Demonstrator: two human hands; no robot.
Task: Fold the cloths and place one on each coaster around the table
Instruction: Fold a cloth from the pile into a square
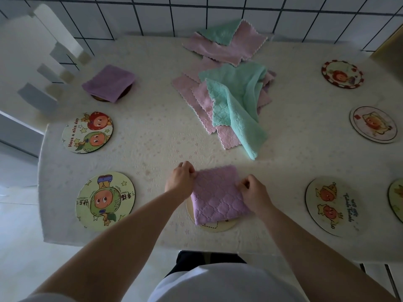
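A folded purple cloth lies on a round coaster at the table's near edge. My left hand pinches the cloth's far left corner. My right hand pinches its right edge. A second folded purple cloth sits on a coaster at the far left. A loose heap of pink and green cloths lies in the middle, reaching to the far edge. Bare cartoon coasters lie at the left, near left, near right, right and far right.
The table has a pale flowered cover. A white chair stands at the far left corner. A tiled wall runs along the back. Another coaster is cut off by the right frame edge.
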